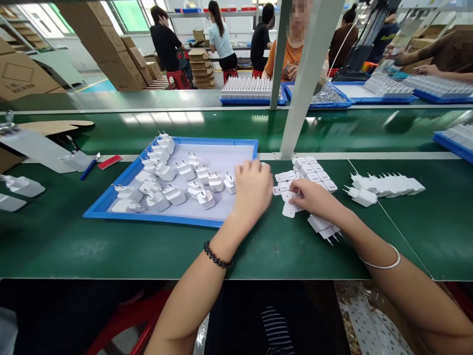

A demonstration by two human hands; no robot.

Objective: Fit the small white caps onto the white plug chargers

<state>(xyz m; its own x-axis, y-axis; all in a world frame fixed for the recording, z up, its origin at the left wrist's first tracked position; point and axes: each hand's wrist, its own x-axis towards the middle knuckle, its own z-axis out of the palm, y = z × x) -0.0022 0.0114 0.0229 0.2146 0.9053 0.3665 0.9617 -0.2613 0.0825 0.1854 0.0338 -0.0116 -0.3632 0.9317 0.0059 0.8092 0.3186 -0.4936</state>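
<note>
My left hand [254, 187] is over the right edge of a blue tray [172, 221], its fingers curled and a little blurred; anything inside them is hidden. Several white plug chargers [175, 194] with two metal pins lie loosely in the tray, many with pins up. To the right, my right hand [314, 197] pinches at a group of white chargers [310, 170] packed face up on the green bench, thumb and fingertips closed on one at the near left side. Partly under that wrist, more chargers [323, 227] lie with pins pointing toward me.
A row of chargers [391, 185] lies at right. A blue pen [89, 166] and red strip [110, 161] are left of the tray. A white metal post [305, 79] rises behind the bench. Across the line, a person in orange [291, 59] works beside other blue trays [251, 101].
</note>
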